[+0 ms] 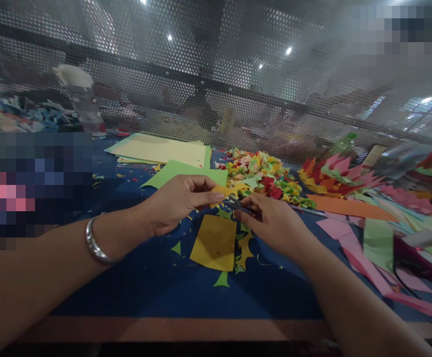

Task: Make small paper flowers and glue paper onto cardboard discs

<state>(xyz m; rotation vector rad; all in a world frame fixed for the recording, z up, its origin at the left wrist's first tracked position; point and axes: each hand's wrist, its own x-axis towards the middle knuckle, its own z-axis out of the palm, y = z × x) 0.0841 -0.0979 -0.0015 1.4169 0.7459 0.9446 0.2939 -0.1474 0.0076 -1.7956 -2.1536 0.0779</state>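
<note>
My left hand [178,201] pinches a small yellow paper piece [230,190] between thumb and fingers, above the table. My right hand [271,218] is closed around small dark scissors [234,203], whose blades are close to that paper and partly hidden by the fingers. Below both hands lies a yellow paper sheet [214,243] with straight edges. Around it are a cut yellow scrap [245,250] with curved edges and several green offcuts [221,280]. A light green sheet [184,173] rests just behind my left hand.
A heap of small colourful paper cuttings [260,168] lies behind my hands. Pale paper sheets [159,148] are stacked at the back left. Pink paper strips [364,263], an orange strip [353,207] and zigzag-cut paper [342,171] cover the right side. A perforated metal screen [201,84] stands behind the blue tabletop [137,292].
</note>
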